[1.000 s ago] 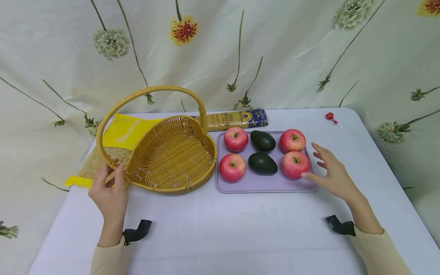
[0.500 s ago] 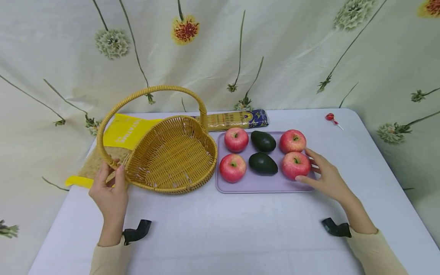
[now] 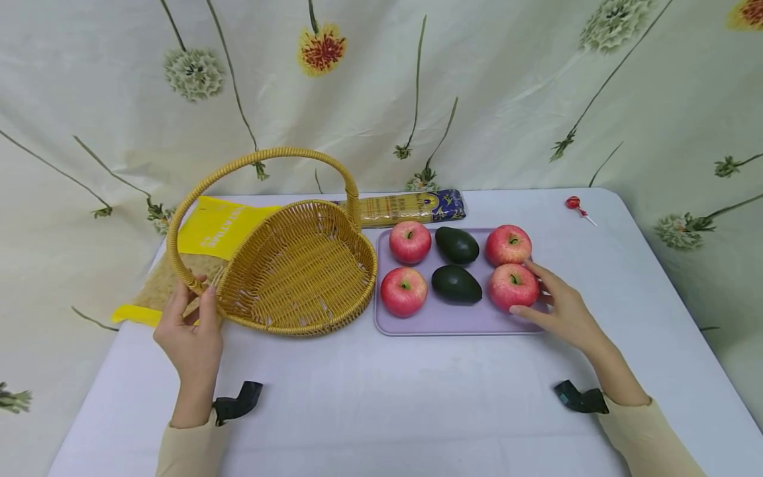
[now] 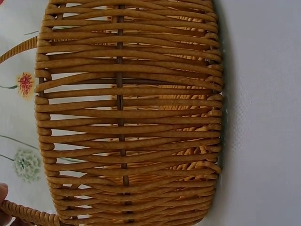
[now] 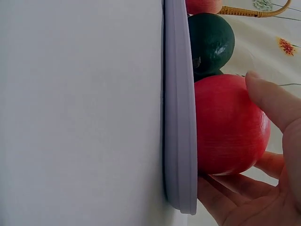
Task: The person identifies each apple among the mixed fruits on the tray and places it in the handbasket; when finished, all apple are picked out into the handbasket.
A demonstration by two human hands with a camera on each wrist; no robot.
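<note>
In the head view, my left hand (image 3: 189,324) pinches the lower left end of the handle on a wicker basket (image 3: 298,265). Nothing lies inside the basket, and its woven side (image 4: 127,108) fills much of the left wrist view. At the right, my right hand (image 3: 563,310) grips the front right red apple (image 3: 512,287), thumb on the near side and fingers curled round the far right. That apple (image 5: 230,125) still rests on the lilac tray (image 3: 459,326). Also on the tray are more apples (image 3: 403,291) and two dark green avocados (image 3: 456,284).
A yellow-topped bag (image 3: 223,225) lies behind and left of the basket. Behind the tray is a long pack that looks like noodles (image 3: 396,209). A red lollipop (image 3: 573,203) lies at the back right of the white table (image 3: 381,397).
My right hand has moved left and in against the front right apple, its fingers closing round it. My left hand and the basket have stayed in place.
</note>
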